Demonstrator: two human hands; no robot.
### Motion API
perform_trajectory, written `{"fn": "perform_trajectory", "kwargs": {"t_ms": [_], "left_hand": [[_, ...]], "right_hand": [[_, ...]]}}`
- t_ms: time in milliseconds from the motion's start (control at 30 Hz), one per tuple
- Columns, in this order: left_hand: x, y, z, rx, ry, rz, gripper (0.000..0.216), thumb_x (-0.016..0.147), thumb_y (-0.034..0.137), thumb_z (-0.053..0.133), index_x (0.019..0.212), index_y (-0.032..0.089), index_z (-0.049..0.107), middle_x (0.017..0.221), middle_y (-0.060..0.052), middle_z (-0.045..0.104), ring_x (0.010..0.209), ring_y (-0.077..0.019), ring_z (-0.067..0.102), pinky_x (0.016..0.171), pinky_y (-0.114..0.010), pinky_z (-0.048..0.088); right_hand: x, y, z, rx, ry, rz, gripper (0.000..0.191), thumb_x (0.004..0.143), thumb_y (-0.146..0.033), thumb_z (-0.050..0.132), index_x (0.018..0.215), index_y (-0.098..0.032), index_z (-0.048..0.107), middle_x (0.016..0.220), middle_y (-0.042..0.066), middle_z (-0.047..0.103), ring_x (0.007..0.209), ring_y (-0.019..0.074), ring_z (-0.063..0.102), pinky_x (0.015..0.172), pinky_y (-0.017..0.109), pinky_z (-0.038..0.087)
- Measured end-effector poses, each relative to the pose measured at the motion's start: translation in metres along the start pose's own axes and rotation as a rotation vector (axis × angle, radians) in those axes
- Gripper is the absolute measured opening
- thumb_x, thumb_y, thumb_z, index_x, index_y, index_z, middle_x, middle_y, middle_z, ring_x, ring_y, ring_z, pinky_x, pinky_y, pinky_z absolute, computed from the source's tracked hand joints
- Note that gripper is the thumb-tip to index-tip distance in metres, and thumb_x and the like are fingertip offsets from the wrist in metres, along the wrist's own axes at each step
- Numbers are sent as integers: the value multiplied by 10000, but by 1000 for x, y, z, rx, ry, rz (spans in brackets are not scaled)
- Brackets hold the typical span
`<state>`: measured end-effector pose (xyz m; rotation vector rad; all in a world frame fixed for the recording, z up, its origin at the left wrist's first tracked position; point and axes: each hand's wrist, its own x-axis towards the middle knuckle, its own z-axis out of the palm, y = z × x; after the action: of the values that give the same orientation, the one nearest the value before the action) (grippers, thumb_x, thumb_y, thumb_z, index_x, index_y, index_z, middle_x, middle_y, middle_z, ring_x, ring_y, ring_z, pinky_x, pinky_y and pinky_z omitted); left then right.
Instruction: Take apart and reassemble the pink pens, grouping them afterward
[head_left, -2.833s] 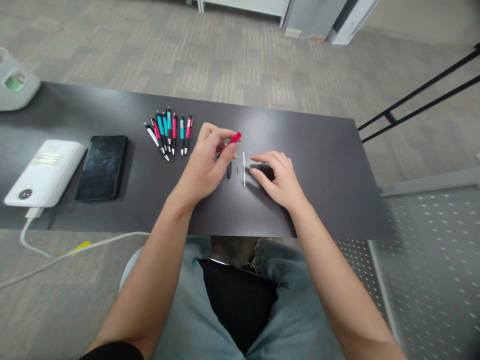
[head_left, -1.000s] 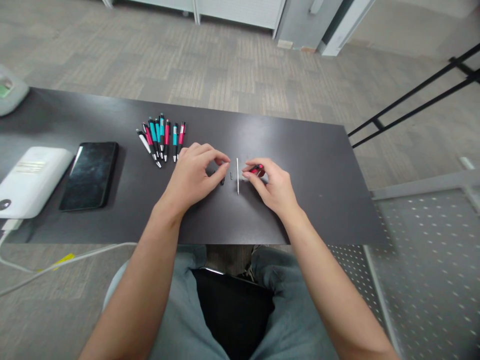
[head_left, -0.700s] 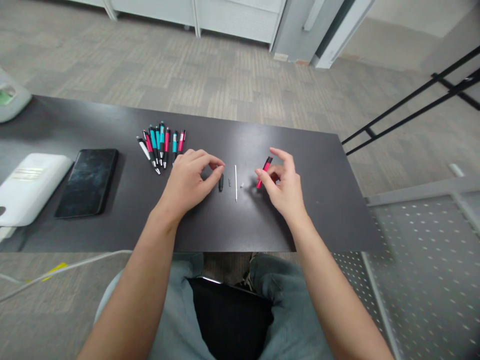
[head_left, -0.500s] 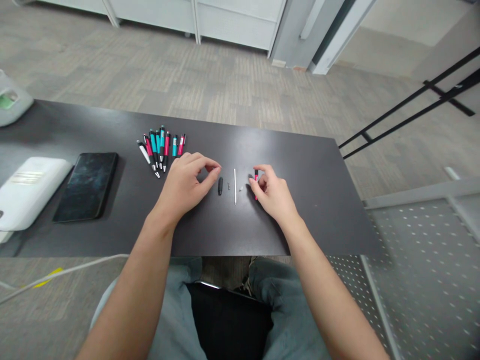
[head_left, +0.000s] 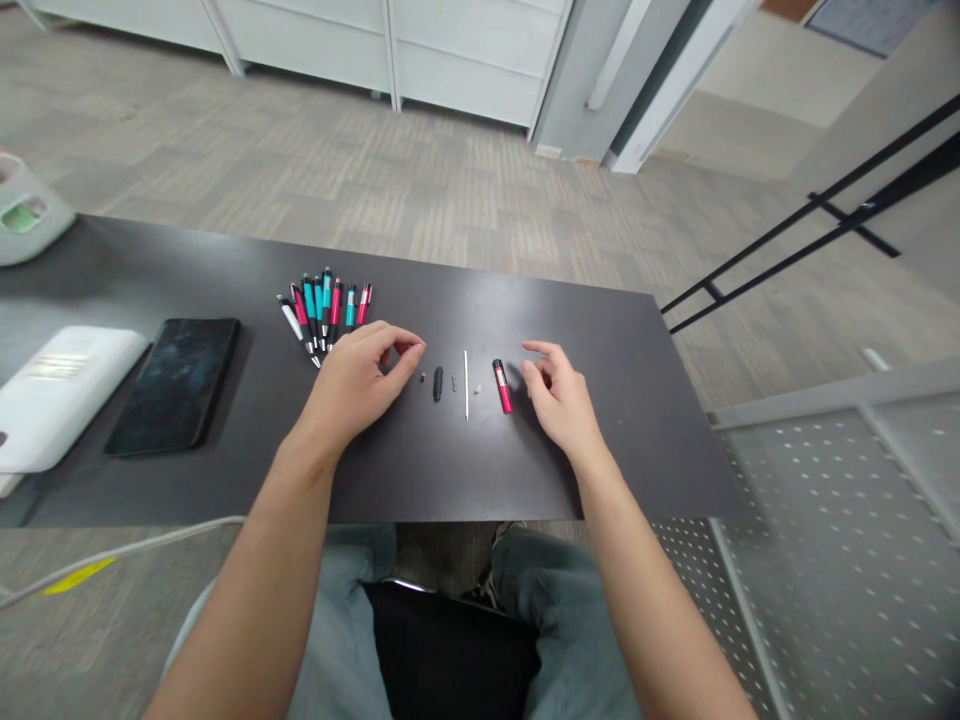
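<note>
My left hand (head_left: 364, 373) hovers over the table, its thumb and index fingertips together and nothing visible between them. Just right of those fingertips lie a small metal pen tip (head_left: 423, 377) and a black grip section (head_left: 438, 384). Farther right in the row are a small spring (head_left: 454, 383), a slim silver refill (head_left: 466, 385) and a tiny pale piece (head_left: 478, 389). A red pen barrel with a black top (head_left: 502, 386) lies slightly tilted at the row's end. Beside it, apart from it, my right hand (head_left: 561, 400) is open, index finger stretched out.
Several red, teal and white pens (head_left: 326, 305) lie grouped behind my left hand. A black tablet-like slab (head_left: 176, 385) and a white device (head_left: 64, 395) lie at the left. The dark table (head_left: 637, 460) ends at the right near a perforated panel (head_left: 840, 500).
My right hand has let go of the red barrel and moved right. My left hand has drawn left, and the metal tip now shows. The view has shifted slightly.
</note>
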<state>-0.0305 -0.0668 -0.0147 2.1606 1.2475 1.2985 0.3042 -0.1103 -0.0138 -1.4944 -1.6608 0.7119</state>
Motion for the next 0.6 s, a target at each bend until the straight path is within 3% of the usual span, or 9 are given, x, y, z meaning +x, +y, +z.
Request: {"fn": "perform_trajectory", "kwargs": {"t_ms": [200,367,500,600], "left_hand": [[-1,2,-8,-32,-51,-31,151,1108,517,848,1065,372,859,898,-14,878,720,-301,797,648,-447,589],[-9,-7,-10,-78,-174,-20,121,1002,384,871,1114,382,824,748,34,781,535,-257,696,471,-385,498],[-16,-14,-9,-78,-272,-71,308,870,296,872,1151,392,795,842,26,800,598,-278,729,533,-418,574],[-13,-5,-10,-39,-348,-217,300,842,369,873,1130,373,787,903,-3,812,713,-319,768,660,-471,607]], "right_hand": [[-21,10,-30,-56,7,2,237,1129,-641,782,1235,-429,788,762,-17,722,655,328,688,702,524,594],[-28,21,-32,-111,-6,-64,214,1124,-637,796,1215,-446,824,795,-3,742,623,339,679,661,564,611],[-26,23,-32,-62,9,-55,230,1119,-646,800,1194,-430,827,797,2,733,662,330,688,677,543,606],[-24,20,-32,-5,29,4,252,1075,-647,833,1164,-412,823,791,4,730,675,312,665,692,517,588]]}}
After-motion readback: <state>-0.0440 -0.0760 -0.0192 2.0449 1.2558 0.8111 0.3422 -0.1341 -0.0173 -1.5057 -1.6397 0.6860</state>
